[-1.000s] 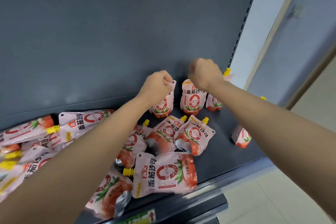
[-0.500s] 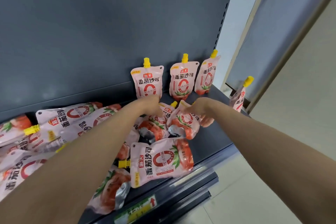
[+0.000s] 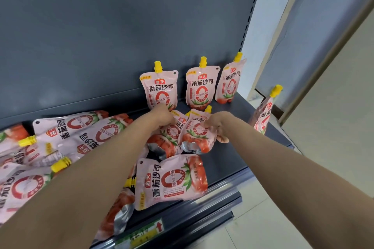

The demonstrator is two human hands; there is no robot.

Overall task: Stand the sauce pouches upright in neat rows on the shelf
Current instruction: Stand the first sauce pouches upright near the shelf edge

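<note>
The shelf (image 3: 226, 155) is dark grey with a tall grey back wall (image 3: 121, 26). Three pink sauce pouches (image 3: 200, 85) with yellow caps stand in a row against that back wall. One more pouch (image 3: 263, 113) stands alone near the right end of the shelf. In front of the row, two pouches (image 3: 194, 133) lie tilted. A flat pouch (image 3: 172, 180) lies by the front edge. To its left is a messy pile of pouches (image 3: 66, 137) lying down.

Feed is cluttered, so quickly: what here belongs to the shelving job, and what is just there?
Job:
- upright pouches along the back
- lone pouch at the shelf's right end
- pouches in left hand and right hand
- flat pouches
- shelf

Just there:
- price label
- floor
</note>
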